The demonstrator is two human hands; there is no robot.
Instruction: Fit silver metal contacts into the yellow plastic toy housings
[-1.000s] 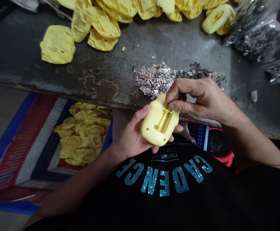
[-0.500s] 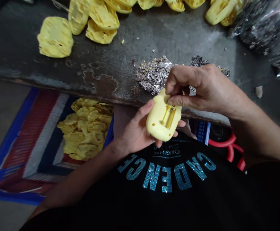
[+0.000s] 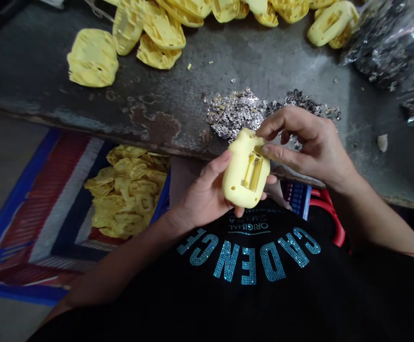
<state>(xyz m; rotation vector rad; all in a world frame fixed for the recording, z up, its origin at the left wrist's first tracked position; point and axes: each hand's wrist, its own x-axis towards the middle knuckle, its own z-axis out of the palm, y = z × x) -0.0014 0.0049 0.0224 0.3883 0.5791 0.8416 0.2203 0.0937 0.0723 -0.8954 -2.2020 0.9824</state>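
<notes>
The yellow housing (image 3: 232,168) is gripped in the curled left hand (image 3: 207,197), open compartment (image 3: 255,175) facing up, near the counter (image 3: 281,57) edge. The right hand (image 3: 305,145) is positioned at the housing's upper end, thumb and index finger parted, nothing visibly gripped. Metal pieces (image 3: 233,111) are heaped beyond.

The yellow case (image 3: 244,166) in the middle looks like smooth, matt plastic, and the tiny parts in its slot look like shiny metal. The yellow shells (image 3: 162,23) at the far side are plastic too, bumpy inside. The pile of flat bits (image 3: 233,111) is bright, shiny metal. The table (image 3: 200,80) looks like dull grey metal, rough and worn on the left. On the far right, the clear bags (image 3: 388,52) are glossy, crinkly plastic. The near black shirt (image 3: 299,304) is soft, matt cloth with sparkly letters (image 3: 249,270)
</notes>
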